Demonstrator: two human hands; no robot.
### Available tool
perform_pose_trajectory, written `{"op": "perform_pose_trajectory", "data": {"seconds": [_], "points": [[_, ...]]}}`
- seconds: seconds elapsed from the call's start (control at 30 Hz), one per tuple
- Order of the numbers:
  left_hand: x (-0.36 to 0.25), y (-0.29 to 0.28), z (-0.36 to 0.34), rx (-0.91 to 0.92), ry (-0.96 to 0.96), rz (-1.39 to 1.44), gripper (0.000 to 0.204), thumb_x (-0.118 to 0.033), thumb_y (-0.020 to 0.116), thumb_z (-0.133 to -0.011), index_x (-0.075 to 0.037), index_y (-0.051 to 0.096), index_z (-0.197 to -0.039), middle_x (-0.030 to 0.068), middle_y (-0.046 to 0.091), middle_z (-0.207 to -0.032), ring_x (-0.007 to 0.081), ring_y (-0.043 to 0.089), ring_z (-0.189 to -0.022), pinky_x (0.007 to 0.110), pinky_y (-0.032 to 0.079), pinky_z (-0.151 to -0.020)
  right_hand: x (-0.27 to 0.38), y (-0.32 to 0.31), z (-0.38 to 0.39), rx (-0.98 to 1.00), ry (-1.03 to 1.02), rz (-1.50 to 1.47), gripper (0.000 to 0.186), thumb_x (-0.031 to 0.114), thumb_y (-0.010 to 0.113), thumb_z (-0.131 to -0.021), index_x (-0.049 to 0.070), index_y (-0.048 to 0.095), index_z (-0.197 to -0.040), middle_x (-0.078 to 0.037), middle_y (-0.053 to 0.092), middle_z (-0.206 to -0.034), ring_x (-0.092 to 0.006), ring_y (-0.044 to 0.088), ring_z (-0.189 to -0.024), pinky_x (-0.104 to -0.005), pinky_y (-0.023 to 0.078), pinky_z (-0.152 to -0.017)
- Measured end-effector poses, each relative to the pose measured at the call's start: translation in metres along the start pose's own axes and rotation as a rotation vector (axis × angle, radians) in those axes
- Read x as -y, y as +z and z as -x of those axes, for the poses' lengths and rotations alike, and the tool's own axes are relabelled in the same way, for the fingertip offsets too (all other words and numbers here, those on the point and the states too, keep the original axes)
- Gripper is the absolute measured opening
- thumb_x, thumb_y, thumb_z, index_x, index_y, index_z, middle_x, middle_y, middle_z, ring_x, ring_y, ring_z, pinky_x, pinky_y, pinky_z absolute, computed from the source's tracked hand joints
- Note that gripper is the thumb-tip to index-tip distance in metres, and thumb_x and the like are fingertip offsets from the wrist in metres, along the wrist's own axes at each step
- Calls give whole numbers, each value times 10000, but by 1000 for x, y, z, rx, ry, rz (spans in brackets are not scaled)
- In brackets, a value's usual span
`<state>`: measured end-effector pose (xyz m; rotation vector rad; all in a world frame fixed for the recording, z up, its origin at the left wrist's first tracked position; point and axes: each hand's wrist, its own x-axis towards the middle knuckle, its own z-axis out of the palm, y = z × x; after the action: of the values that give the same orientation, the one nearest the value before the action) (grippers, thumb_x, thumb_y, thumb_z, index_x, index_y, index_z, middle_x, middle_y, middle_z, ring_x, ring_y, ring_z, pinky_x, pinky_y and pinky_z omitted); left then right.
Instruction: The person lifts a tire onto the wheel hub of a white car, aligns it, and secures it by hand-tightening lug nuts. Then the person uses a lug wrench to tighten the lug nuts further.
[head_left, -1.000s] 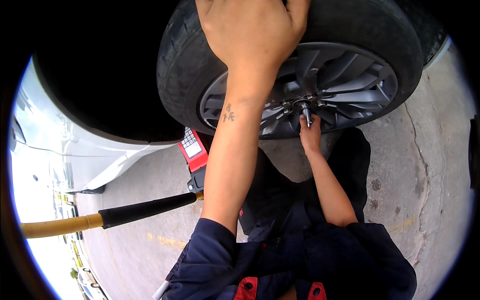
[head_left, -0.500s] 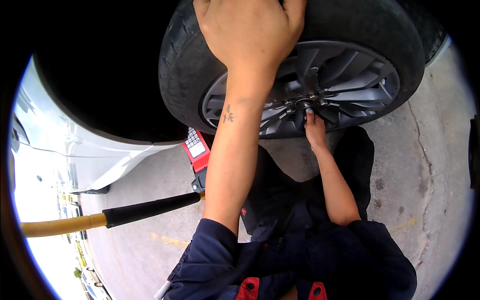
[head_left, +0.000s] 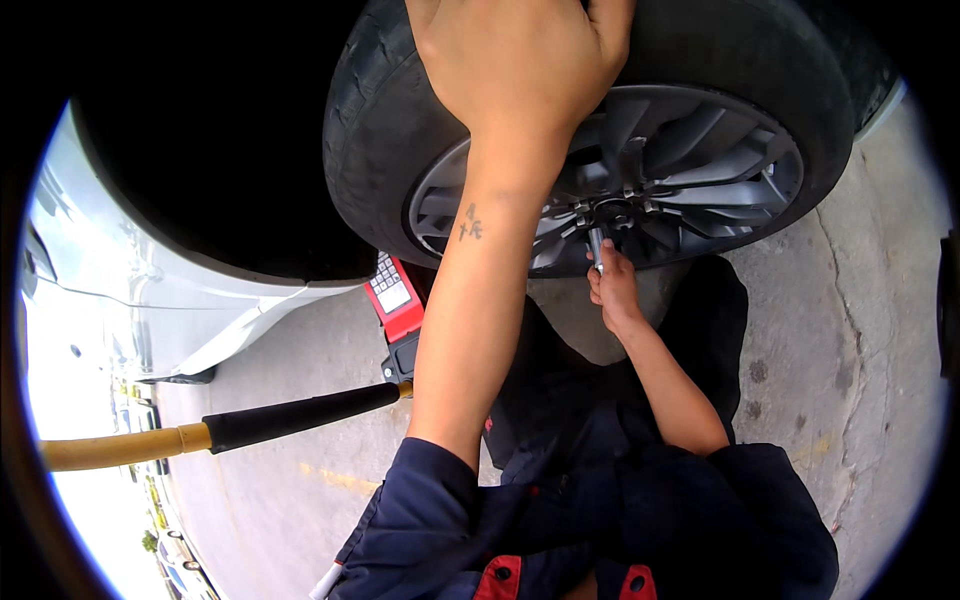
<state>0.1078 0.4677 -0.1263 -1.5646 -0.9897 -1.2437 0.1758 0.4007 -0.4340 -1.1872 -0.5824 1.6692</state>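
Note:
A car wheel with a black tyre point(head_left: 370, 150) and a grey spoked rim point(head_left: 745, 190) stands before me, at the car's wheel arch. My left hand point(head_left: 520, 65) lies over the tyre's upper part, back of the hand toward me; its fingers run past the upper edge of the picture. Low at the wheel's hub, my right hand point(head_left: 617, 285) is closed around a slim silver socket point(head_left: 598, 250). The socket's far end points up at the lower left of the hub point(head_left: 614, 213), by the wheel nuts. Whether it sits on a nut I cannot make out.
On the left is the white car body point(head_left: 190, 300). A red device with a white keypad point(head_left: 392, 290) is partly hidden behind my left forearm. A yellow bar with a black sleeve point(head_left: 300, 416) reaches in from the left. Cracked concrete ground point(head_left: 800, 360) lies around my knees.
My right hand has dropped slightly down and left from the hub, and the silver socket now shows clearly in it. The left hand stays on the tyre; the view has shifted a little.

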Motion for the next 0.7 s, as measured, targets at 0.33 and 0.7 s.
{"op": "perform_pose_trajectory", "data": {"seconds": [0.33, 0.7], "points": [[5, 6, 2, -46, 53, 17, 304, -240, 532, -836, -14, 640, -1008, 135, 648, -1011, 288, 597, -954, 385, 418, -878, 14, 45, -12, -86, -317, 128, 450, 481, 426, -959, 51, 533, -879, 31, 396, -567, -38, 280, -409, -208, 213, -368], [2, 6, 6, -36, 50, -13, 296, -229, 530, -833, -16, 644, -1004, 139, 650, -1008, 292, 598, -950, 383, 417, -881, 32, 45, 1, 34, -161, -298, 324, 375, 542, -933, 67, 447, -962, -24, 459, -698, -66, 368, -489, -219, 324, -445]]}}
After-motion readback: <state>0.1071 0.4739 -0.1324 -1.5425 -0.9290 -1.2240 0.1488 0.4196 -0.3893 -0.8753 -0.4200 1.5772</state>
